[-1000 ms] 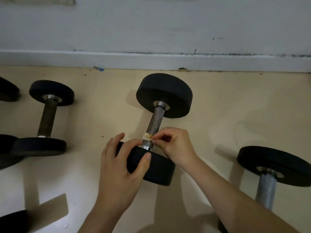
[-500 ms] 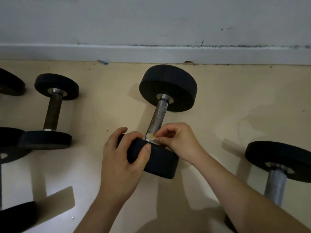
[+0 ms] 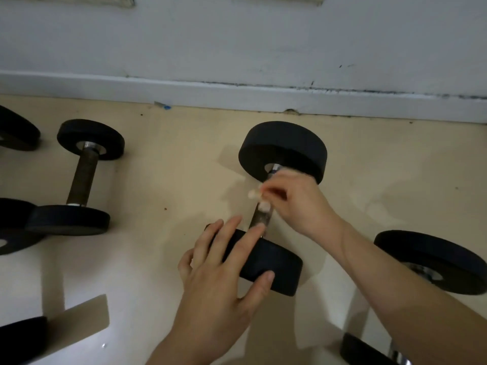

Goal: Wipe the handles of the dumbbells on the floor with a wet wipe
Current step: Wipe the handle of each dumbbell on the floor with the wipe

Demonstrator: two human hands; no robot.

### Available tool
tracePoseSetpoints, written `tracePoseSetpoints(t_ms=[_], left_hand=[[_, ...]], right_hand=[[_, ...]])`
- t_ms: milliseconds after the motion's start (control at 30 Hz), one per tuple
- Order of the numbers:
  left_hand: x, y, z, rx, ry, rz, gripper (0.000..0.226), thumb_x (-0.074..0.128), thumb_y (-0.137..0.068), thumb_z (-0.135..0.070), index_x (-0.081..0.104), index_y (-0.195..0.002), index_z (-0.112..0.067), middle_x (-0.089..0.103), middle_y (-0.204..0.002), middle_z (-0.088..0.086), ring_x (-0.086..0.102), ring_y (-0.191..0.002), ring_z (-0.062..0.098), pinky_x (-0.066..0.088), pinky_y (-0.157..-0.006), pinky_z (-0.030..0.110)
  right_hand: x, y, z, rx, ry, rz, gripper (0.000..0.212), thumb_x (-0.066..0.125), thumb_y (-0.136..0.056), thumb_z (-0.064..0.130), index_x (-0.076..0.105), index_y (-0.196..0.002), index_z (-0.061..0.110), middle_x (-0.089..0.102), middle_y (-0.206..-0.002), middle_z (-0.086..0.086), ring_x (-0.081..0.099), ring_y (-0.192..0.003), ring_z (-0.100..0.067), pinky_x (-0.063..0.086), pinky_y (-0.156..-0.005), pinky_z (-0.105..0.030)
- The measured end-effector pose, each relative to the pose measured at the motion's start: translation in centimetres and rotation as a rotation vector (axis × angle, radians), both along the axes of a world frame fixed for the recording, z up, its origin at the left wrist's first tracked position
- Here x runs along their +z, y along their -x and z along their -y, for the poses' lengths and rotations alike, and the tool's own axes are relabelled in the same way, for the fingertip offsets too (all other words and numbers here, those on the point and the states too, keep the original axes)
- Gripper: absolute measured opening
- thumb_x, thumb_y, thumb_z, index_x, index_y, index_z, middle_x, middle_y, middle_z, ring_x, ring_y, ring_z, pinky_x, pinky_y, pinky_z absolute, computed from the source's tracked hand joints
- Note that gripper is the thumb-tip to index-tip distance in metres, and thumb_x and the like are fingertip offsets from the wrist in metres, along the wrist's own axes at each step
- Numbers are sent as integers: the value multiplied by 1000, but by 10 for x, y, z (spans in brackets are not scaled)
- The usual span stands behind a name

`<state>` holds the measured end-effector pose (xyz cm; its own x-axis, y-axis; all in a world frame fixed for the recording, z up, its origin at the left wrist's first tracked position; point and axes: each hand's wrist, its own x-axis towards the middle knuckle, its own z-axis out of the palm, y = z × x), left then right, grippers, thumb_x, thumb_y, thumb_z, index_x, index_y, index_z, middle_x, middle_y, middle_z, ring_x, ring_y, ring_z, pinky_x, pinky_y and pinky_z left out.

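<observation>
Right grip [image 3: 297, 204] pinches the wet wipe [image 3: 255, 193] against the handle [image 3: 261, 219], high up near the far head [image 3: 283, 146]; half a second ago it sat down by the near head [image 3: 274, 262], so you have run one stroke up the bar; left grip [image 3: 221, 280] lies spread over the near head, fingers flatter than before, thumb on its face, steadying it on the floor [image 3: 171, 180]; this handle looks nearly done; left dumbbell [image 3: 83, 175] and right dumbbell [image 3: 432, 262] lie well apart, wiped or not I cannot tell.
</observation>
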<state>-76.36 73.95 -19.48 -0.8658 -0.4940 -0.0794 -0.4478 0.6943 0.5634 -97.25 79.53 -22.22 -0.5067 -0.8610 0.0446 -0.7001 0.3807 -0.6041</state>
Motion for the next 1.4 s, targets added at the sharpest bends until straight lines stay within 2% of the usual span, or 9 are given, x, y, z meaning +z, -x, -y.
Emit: tracePoseSetpoints(t_ms=[200,300,533,667,833,933,1067,1300,1400], left_hand=[[-8,1,7,140,-376,-62,74,50,-65,-80,20,-131,-63,9,-153,-25,14,-139,-3,23,-110,23],[-12,4,-10,94,-334,-84,79,47,-64,-83,24,-135,-57,9,-149,-27,19,-137,-2,27,-108,21],[-9,8,-33,8,-220,-88,76,43,-66,-80,18,-134,-58,8,-144,-27,13,-138,9,31,-112,35],[-4,11,-35,-105,-117,-18,81,40,-65,-79,5,-135,-57,12,-143,-26,13,-134,9,33,-108,37],[-3,16,-34,-199,-79,-23,73,58,-72,-63,19,-133,-51,26,-141,-32,17,-127,2,36,-102,36],[1,22,-40,-305,32,-21,66,49,-65,-62,37,-128,-47,42,-133,-28,32,-116,7,51,-81,35],[4,31,-44,-421,142,2,63,51,-64,-58,45,-125,-44,50,-126,-21,41,-101,11,54,-61,27],[82,25,22,-903,264,245,49,50,-96,-25,34,-142,-27,32,-149,5,35,-127,25,44,-91,43],[117,3,83,-783,468,267,47,50,-96,-25,35,-141,-27,40,-143,4,43,-121,23,47,-91,42]], right_hand=[[5,-17,-20,106,-208,-33,13,65,-85,16,73,-96,18,62,-101,5,60,-93,-12,50,-88,-32],[16,-15,-34,194,-234,99,12,68,-83,14,74,-92,20,63,-94,9,59,-87,-4,51,-87,-28],[12,-7,-43,59,-235,-117,15,62,-87,13,72,-98,12,63,-105,-2,59,-100,-14,50,-89,-31],[25,-3,-53,6,-299,337,13,63,-87,7,72,-94,13,66,-92,2,61,-84,-9,50,-80,-26],[59,-2,-39,-306,177,1323,20,45,-92,-3,60,-103,5,67,-87,-12,56,-62,-14,39,-49,-21],[72,-12,-27,-350,248,1511,21,42,-94,1,57,-107,8,57,-70,-6,41,-50,-10,29,-44,-18],[102,-9,-1,-251,238,1423,23,57,-90,10,64,-111,3,55,-70,-2,40,-51,-9,32,-46,-18],[177,-9,63,52,76,1178,26,57,-92,22,70,-108,7,71,-95,-7,66,-82,-15,43,-62,-25],[203,-24,96,157,33,958,19,62,-90,19,71,-105,11,72,-92,-2,65,-82,-11,45,-64,-23]])
